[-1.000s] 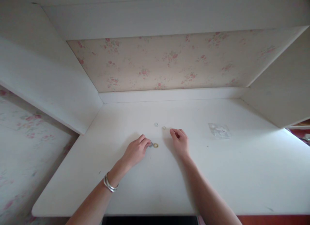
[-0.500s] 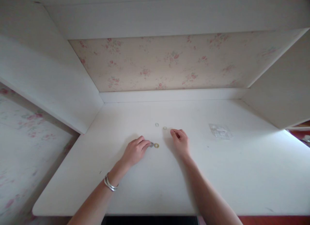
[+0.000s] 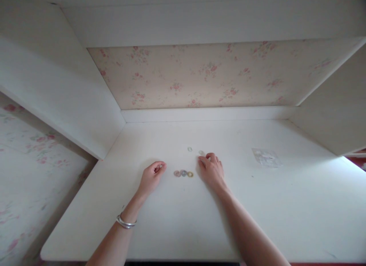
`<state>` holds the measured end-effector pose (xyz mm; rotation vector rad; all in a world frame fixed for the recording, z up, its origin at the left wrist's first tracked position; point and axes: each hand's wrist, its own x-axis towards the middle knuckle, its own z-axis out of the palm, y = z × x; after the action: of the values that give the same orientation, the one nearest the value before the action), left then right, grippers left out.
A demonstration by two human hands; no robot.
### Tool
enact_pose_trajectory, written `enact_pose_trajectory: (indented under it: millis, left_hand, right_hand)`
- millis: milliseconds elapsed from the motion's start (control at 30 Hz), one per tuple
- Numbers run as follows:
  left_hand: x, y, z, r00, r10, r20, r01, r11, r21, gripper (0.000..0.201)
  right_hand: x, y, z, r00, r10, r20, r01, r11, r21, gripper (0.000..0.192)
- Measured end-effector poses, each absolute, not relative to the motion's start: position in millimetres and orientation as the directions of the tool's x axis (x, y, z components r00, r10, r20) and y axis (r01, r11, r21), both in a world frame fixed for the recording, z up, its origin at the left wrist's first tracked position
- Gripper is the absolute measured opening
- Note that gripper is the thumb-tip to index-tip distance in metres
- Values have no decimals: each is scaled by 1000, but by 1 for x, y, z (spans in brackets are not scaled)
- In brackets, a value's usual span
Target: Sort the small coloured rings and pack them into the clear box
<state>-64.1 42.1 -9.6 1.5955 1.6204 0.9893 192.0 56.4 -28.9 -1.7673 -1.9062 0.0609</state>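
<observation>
Three small flat rings lie in a touching row on the white desk: a pinkish ring (image 3: 177,173), a grey-blue ring (image 3: 183,173) and a yellow ring (image 3: 190,174). To the left of this row is my left hand (image 3: 151,177), fingers curled in and no object visible in them. Farther back lie two pale greenish rings, a left one (image 3: 190,149) and a right one (image 3: 201,152). My right hand (image 3: 213,172) rests palm down just in front of the right pale ring, its thumb and bent forefinger apart. Whether a fingertip touches that ring, I cannot tell.
A clear plastic bag (image 3: 267,158) lies on the desk (image 3: 183,228) to the right. A low white ledge (image 3: 211,113) runs along the back, below the flowered wallpaper (image 3: 200,77). White side panels stand left (image 3: 71,94) and right (image 3: 334,105).
My left hand has drawn back left from the ring row, uncovering the pinkish and grey-blue rings. My right hand has turned palm down, spread its thumb and forefinger, and come closer to the right pale ring.
</observation>
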Motion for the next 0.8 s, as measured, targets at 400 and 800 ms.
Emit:
enact_pose_trajectory:
  millis: [400, 800]
  left_hand:
    - [-62, 45, -12, -24, 999, 45, 527, -26, 850, 33]
    - [-63, 46, -14, -1, 999, 48, 574, -39, 818, 33]
  right_hand:
    - [193, 61, -26, 81, 939, 334, 951, 28, -309, 30]
    - [202, 57, -30, -59, 928, 369, 884, 220, -413, 21]
